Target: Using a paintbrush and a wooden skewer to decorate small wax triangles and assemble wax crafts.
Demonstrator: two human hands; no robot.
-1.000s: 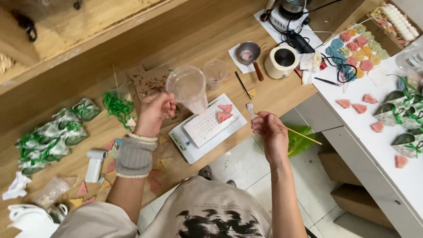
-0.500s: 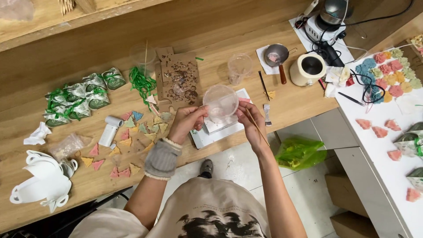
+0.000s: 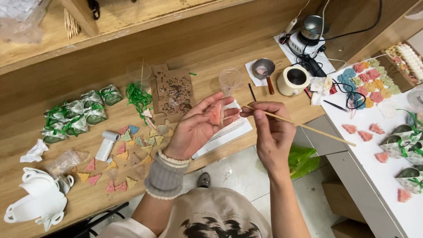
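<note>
My left hand is raised palm up over the wooden workbench and holds a small pink triangular piece between thumb and fingers. My right hand pinches a long thin wooden stick, whose tip meets the pink piece. Below the hands lies a flat white scale. A clear plastic cup stands just behind the hands. Several coloured triangular pieces lie scattered on the bench to the left.
Green ribbon-tied packets lie at the left, white moulds at the near left. A small pan, a cream tape roll and a small heater stand at the back right. The white side table carries pink pieces and round flower-shaped pieces.
The clear cup that my left hand held is back on the bench. My left hand has turned palm up with a pink piece, and my right hand brought the stick to it.
</note>
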